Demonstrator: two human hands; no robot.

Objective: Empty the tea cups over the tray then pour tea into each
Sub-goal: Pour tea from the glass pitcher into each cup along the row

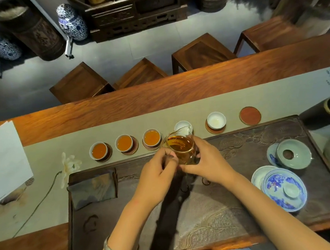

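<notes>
wooden table (177,89) | cups: 5, three filled (124,142) | both hands grip pitcher (182,149)

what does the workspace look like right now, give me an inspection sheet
surface: wooden table with beige runner; dark carved tea tray.
job's things: three filled cups; two empty cups; glass pitcher holding tea.
clutter: bare coaster, folded cloth, lidded bowls, white flower, papers.
grips: left hand and right hand hold the pitcher.
cables: nothing seen.
surroundings: stools, porcelain jars.
</notes>
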